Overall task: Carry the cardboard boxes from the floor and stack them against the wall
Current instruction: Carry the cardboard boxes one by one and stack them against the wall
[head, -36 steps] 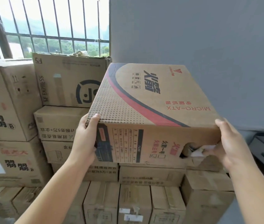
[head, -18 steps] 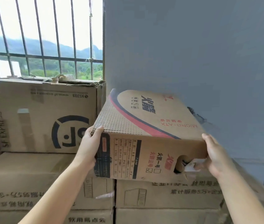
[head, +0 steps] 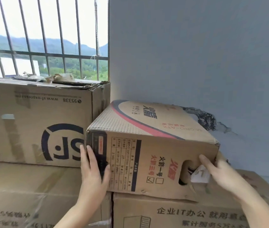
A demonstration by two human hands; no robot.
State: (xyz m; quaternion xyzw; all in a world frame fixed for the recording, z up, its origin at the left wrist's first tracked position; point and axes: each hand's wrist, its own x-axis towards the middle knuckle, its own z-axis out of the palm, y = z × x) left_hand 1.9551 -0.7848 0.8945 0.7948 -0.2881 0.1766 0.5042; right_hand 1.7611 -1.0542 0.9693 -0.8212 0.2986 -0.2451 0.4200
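The MICRO-ATX box sits near the centre of the view, on top of the stacked boxes, its far end close against the grey wall. It lies slightly skewed, its near left corner toward 9 o'clock, just beside the large SF box. Its underside rests on the lower box printed with dark characters at 5 o'clock; whether it sits fully flat cannot be told.

The left hand comes up from 6 o'clock, forearm rising steeply, palm laid flat against the near left corner of the MICRO-ATX box. Its fingers are straight and point upward, pressing the dark printed strip on that face, not curled round anything.

The right hand reaches in from 4 o'clock, forearm angled up and to the left. Its fingers stretch along the box's near right edge, beside the oval handle cutout, where a scrap of white paper shows. The fingers look extended and touching the cardboard; whether any hook round the far corner is hidden.

At 10 o'clock a barred window shows green hills. At 3 o'clock the wall paint is cracked and dark.
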